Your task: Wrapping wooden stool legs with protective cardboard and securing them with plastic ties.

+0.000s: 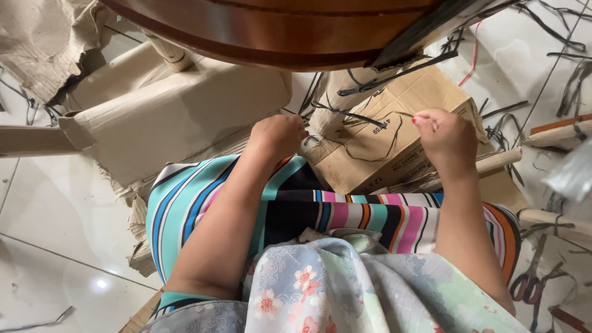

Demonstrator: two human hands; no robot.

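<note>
We see our left hand (279, 137) curled into a fist beside the paper-wrapped table leg (345, 98) and our right hand (447, 139) pinching a thin dark strap (385, 151) in closed fingers above the cardboard box (401, 132) beyond our striped lap.

Two bare hands are in view, the left hand (279, 137) and the right hand (445, 137). There is one printed cardboard box (394, 132), one round wooden table (271, 28) and one pair of scissors (530, 285). Black strips (558, 28) litter the tiled floor (49, 209), too many to count.
</note>
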